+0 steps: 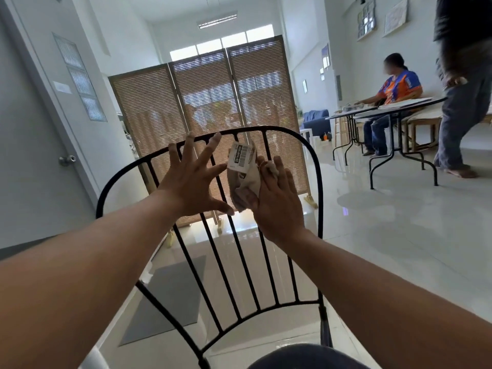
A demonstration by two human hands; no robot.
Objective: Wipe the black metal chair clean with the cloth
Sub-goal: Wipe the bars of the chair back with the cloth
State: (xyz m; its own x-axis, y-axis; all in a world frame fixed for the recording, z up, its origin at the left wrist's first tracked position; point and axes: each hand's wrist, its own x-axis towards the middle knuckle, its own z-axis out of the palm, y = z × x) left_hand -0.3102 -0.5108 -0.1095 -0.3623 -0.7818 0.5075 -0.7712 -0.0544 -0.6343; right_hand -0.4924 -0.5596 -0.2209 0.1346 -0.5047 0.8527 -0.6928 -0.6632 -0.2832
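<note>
Cloth (246, 182) pinched under right hand (277, 206) thumb, left hand (190, 186) fingers (214, 141) spread beside

A barcode tag (239, 157) on the cloth (246, 182) bears print too small to read.

place: office-like common room, indoor | floor: glossy white tiles (399, 235) | divider: folding slatted screen (205, 102) | counter (372, 109): folding-leg, papers on top, seated person (394, 97) at it | walls: white, framed pictures (366, 18) | ceiling: fluorescent tube light (217, 21) | left: grey door (32, 155) with knob | back: blue sofa (315, 119)
</note>
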